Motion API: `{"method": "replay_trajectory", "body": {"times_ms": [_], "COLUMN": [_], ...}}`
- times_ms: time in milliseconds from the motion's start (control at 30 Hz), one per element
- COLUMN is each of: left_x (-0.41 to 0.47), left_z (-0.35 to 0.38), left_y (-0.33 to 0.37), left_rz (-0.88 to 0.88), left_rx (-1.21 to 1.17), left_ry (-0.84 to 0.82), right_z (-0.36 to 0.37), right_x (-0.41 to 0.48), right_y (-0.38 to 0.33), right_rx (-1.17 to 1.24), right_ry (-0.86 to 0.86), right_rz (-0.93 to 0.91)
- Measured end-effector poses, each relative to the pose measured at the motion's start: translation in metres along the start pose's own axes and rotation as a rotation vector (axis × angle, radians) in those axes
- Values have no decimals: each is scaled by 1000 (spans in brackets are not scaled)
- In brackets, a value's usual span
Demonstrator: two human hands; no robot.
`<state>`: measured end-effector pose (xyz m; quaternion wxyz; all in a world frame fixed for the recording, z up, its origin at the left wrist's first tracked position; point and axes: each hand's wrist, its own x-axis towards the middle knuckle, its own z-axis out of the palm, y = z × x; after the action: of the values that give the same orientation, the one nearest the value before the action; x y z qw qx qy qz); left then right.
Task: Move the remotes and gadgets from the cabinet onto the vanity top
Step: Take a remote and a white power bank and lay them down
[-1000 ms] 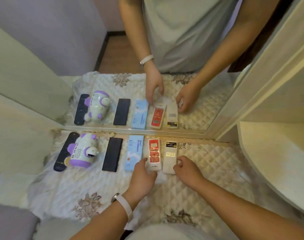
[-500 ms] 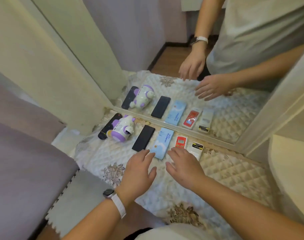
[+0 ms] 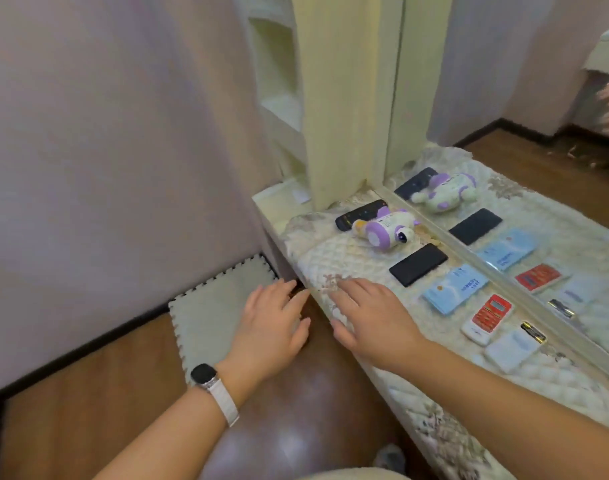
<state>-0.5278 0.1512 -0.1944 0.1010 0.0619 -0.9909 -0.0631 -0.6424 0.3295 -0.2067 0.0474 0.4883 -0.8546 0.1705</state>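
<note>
Gadgets (image 3: 418,265): six on vanity top (image 3: 331,256)

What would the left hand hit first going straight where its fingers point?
Probably the hanging front edge of the quilted cover on the vanity, just ahead of the left hand. Depth is unclear; it might instead pass underneath.

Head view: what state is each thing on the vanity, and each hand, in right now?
Black remote: lying flat.
Toy robot: on its side.
Black phone: flat, screen dark.
Blue box: lying flat.
Red-and-white remote: flat, buttons up.
White remote: flat.
Left hand: open, empty.
Right hand: open, empty.
</note>
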Motion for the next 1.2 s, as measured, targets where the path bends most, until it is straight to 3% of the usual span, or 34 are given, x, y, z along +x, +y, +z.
{"method": "replay_trajectory", "body": {"times_ms": [333,600,967,1200], "left_x": [-224,-380,-482,-497], "left_z": [-87,-132,-163,-198], "left_y": [-143,-193,-222,-273], "left_rz": [-403,-707,-1112,-1331], "left_rx": [179,190,264,375], "left_ry": [104,198,185,198], "right_z": [41,75,123,140], "right_x": [59,74,110,174], "right_y": [-237,-405,-544,-624], "right_rx": [-29,35,125,231], "right_ry": [-38,-71,-124,-159], "right_rz": [-431,-670,-1049,-1269]}}
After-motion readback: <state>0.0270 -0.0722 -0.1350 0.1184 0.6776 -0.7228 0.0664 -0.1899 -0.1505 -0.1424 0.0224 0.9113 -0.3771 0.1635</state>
